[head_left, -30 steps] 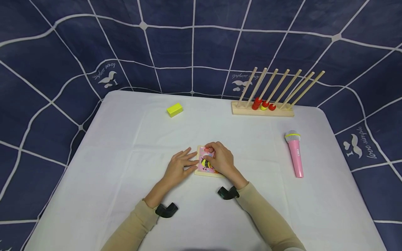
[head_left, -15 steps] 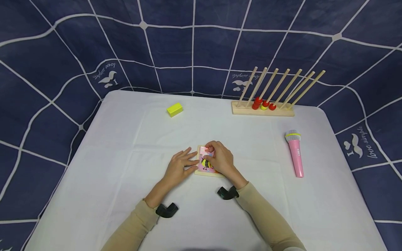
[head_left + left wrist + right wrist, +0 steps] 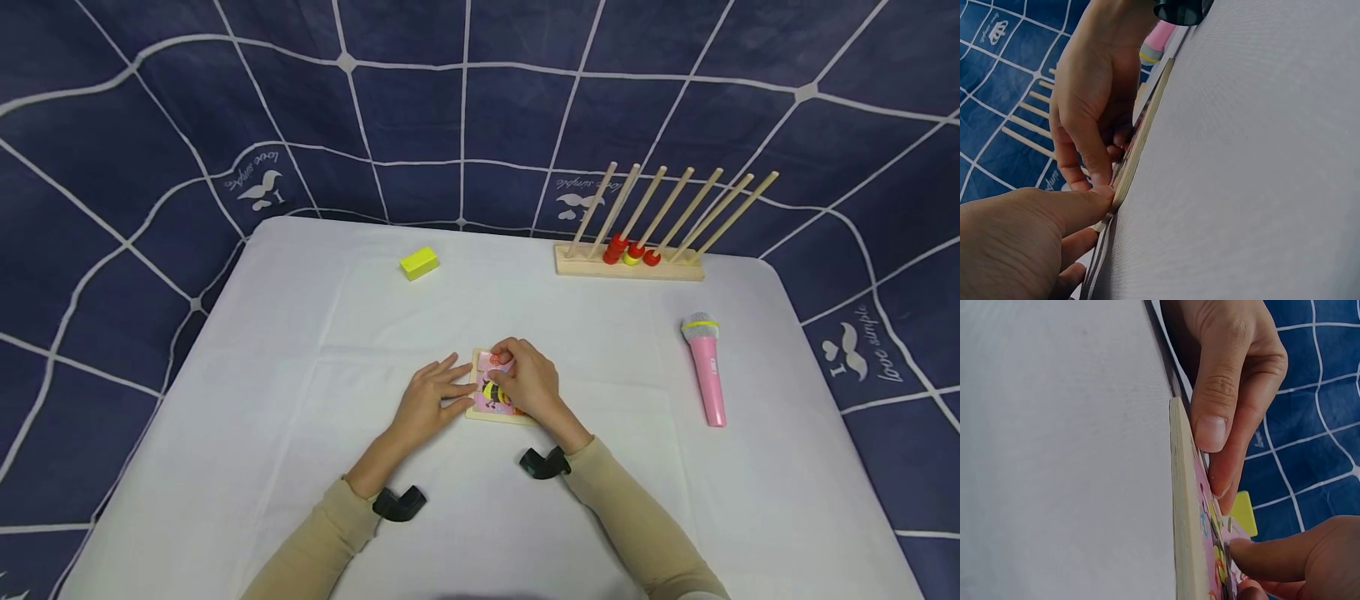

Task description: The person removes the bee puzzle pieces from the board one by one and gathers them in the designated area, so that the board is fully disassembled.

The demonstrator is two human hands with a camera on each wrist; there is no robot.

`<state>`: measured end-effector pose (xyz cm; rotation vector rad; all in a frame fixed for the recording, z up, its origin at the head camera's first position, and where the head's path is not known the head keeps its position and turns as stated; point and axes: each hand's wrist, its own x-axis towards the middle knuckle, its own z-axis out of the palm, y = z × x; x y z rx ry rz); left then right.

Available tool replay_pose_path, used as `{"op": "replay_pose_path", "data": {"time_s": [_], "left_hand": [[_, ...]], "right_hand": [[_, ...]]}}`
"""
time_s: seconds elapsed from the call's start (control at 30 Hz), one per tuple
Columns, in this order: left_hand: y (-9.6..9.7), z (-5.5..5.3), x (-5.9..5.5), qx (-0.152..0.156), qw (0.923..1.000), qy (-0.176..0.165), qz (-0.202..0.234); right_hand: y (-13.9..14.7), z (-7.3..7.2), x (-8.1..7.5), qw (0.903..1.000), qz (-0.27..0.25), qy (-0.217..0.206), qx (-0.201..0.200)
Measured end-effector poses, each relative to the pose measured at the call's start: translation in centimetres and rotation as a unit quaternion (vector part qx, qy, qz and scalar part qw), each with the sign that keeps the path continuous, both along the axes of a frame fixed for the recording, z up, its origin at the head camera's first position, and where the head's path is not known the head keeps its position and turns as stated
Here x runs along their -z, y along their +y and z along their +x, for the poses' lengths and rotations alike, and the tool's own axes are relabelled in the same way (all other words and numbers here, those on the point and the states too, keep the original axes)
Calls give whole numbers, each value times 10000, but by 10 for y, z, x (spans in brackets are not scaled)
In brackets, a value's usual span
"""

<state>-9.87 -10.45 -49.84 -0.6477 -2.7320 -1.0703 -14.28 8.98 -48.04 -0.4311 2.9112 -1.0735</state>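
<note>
A small jigsaw puzzle (image 3: pixel 493 407) with a pink bee picture lies in a pale wooden tray (image 3: pixel 502 418) on the table. My left hand (image 3: pixel 429 402) rests at the tray's left edge with its fingers stretched out, the tips touching the rim. Over the right part of the picture, my right hand (image 3: pixel 531 382) curls its thumb and fingers and pinches a puzzle piece (image 3: pixel 1235 529), which looks slightly raised in the right wrist view. That hand hides much of the puzzle's right side. In the left wrist view the tray (image 3: pixel 1141 140) shows edge-on.
A yellow block (image 3: pixel 419 263) lies at the back left. At the back right stands a wooden peg rack (image 3: pixel 577 265) with several red and yellow beads. A pink toy microphone (image 3: pixel 706 371) lies on the right. Dark blue grid cloth (image 3: pixel 405 108) hangs behind the white table (image 3: pixel 300 433).
The camera view has shifted very slightly. Both hands stay almost in place over the puzzle, with only tiny finger movement in the right hand.
</note>
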Motion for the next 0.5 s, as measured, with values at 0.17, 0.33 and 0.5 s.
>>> {"op": "replay_pose_path", "data": {"time_s": [0.17,0.33,0.5], "left_hand": [[0,0,1,19,10000,-4,34],[1,1,-1,26,10000,26,4],[1,1,0,41,10000,64,-49]], "right_hand": [[0,0,-2,10000,30,-28,90],[-1,-1,-3,9998,64,-105,145],[-2,1,-3,9997,-67,-128,209]]}}
